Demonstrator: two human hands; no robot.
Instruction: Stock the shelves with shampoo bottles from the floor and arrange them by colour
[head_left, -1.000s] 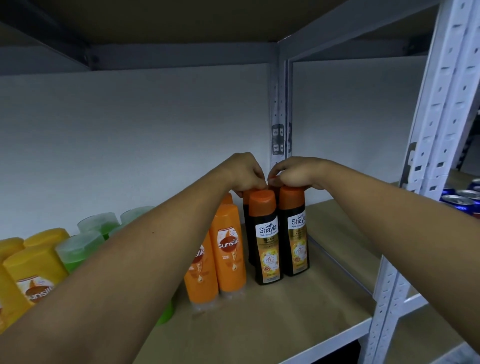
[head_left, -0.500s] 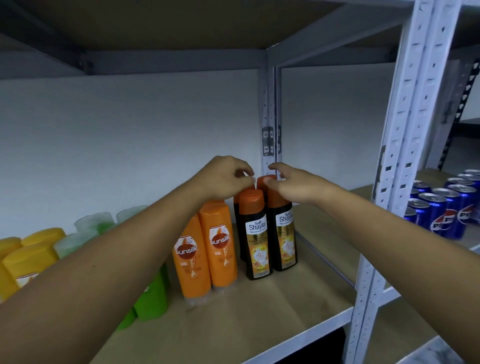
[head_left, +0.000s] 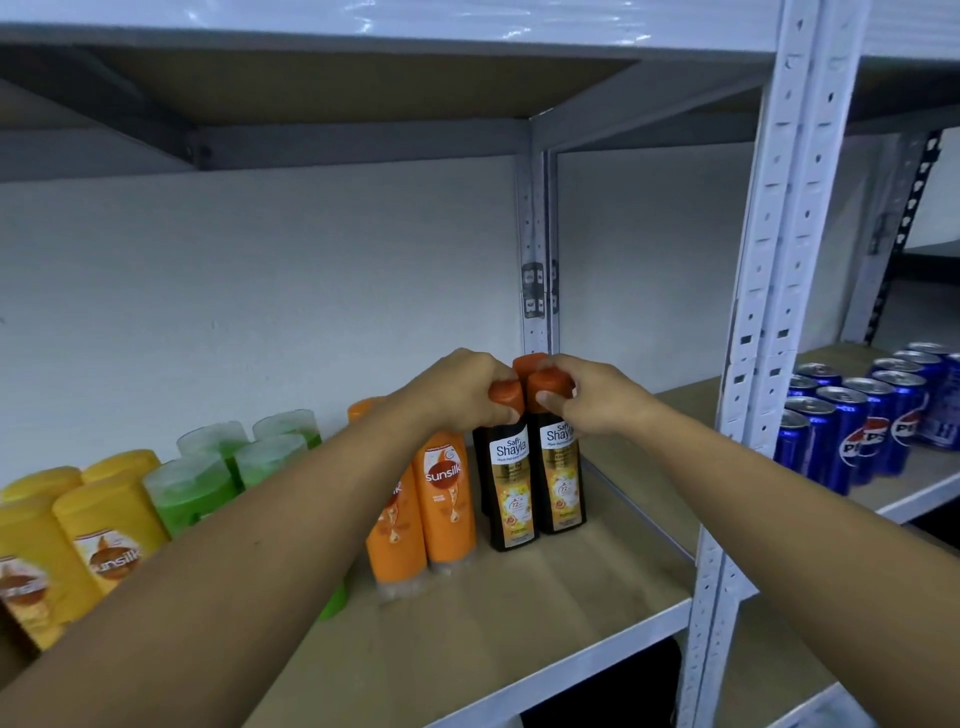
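A: Four colour groups line the shelf (head_left: 519, 623): yellow bottles (head_left: 109, 519), green bottles (head_left: 189, 493), orange bottles (head_left: 447, 493), black bottles (head_left: 511, 493) far right.
B: Left hand (head_left: 462, 395) grips one front black cap, right hand (head_left: 597, 400) pinches its neighbour's. Count?
A: Roughly four yellow, four green, three orange, three black. Floor's unseen, so the remainder's unknown.

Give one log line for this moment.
left hand grips left dark bottle cap | right hand grips right dark bottle cap | both upright on shelf

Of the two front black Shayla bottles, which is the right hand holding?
The right Shayla bottle, farther from the orange Sunsilk bottles: the right hand pinches its orange cap; the left hand grips the left Shayla bottle.
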